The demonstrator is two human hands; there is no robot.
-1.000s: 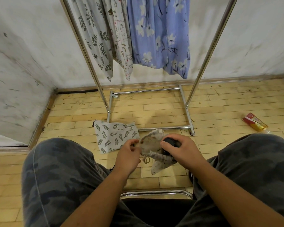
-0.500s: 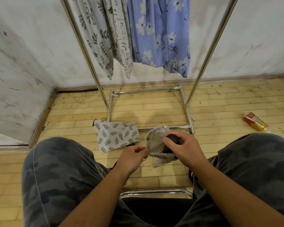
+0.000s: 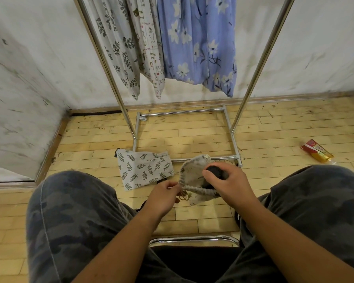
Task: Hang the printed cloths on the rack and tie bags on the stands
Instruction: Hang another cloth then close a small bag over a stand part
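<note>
Pinching: left grip (image 3: 164, 196) nips the pale bag (image 3: 191, 176) at its mouth edge.
Right grip (image 3: 228, 183): curled over a dark round object (image 3: 217, 173) in that bag, between the knees.
Leaf-print bag (image 3: 144, 170): flat on the floor by the rack (image 3: 110, 78).
Cloths (image 3: 198, 41): hanging on the rack.

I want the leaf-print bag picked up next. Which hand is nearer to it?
Left. The left hand pinches the edge of the small bag just right of the leaf-print bag; the right hand grips a dark object farther right.
</note>
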